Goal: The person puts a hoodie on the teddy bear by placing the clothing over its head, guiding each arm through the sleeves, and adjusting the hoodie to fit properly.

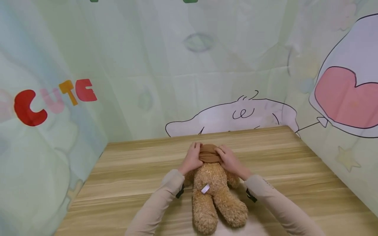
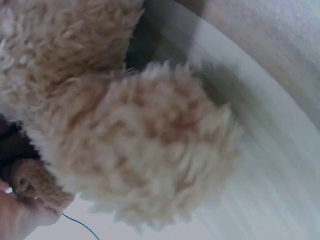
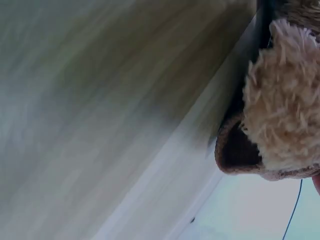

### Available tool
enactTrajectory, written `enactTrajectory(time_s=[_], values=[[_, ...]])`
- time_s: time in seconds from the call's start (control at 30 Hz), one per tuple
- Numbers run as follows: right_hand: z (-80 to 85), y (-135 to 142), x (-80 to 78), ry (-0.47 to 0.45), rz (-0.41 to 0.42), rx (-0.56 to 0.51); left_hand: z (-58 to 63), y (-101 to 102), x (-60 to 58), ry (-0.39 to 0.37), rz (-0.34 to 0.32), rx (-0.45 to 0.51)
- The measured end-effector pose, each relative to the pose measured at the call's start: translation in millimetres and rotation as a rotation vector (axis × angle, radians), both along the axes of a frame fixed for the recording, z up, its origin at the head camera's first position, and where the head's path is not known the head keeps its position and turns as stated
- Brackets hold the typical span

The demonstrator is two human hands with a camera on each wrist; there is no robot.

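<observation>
A fluffy light-brown teddy bear (image 1: 210,175) lies on the table, its legs pointing toward me and a small white tag (image 1: 205,188) at its lower body. Brown cloth (image 1: 210,154) covers the bear's head in folds. At the cloth's left side my left hand (image 1: 193,158) grips it; my right hand (image 1: 231,161) pinches the right side with thumb and fingers. In the left wrist view a furry limb (image 2: 150,145) fills the middle. The right wrist view shows an open fold of brown fabric (image 3: 232,150) beside fur (image 3: 285,100). The bear's face is hidden.
The wood-grain table (image 1: 141,173) extends on both sides of the bear. Behind it and at its sides hangs a printed curtain (image 1: 141,65) with letters, a heart balloon and a cartoon outline. Dark straps (image 1: 251,195) show under my wrists.
</observation>
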State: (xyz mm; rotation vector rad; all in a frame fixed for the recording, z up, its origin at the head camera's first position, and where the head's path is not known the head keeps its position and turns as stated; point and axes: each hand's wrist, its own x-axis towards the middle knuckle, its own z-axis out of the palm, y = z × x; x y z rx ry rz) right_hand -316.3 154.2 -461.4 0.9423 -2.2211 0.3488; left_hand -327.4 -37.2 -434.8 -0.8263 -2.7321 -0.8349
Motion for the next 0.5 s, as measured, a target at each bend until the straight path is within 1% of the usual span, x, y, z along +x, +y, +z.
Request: enactTrajectory(time_s=[0.03,0.07,0.13,0.17,0.27,0.4,0.5], values=[[-0.4,1,0.2,0.032,-0.013,0.036,0.1,0,0.6,0.001,0.014,-0.005],[-0.1,1,0.5,0.061,-0.02,0.064,-0.8,1,0.9,0.018,0.032,-0.012],[-1.5,0,0.0,0.106,-0.035,0.102,-3.4,4,2.2,0.075,0.061,-0.026],[-2.0,-1,0.0,0.117,-0.033,0.105,-5.2,6,2.8,0.111,0.08,-0.038],[-6.0,-3,-1.0,0.115,-0.008,0.077,-9.6,12,3.6,0.201,0.125,-0.041],[-11.7,-4,1.1,0.064,0.018,0.004,-8.4,19,6.1,0.237,0.147,-0.068],[-13.3,-4,3.4,0.041,0.015,-0.017,-7.5,21,7.0,0.249,0.151,-0.127]])
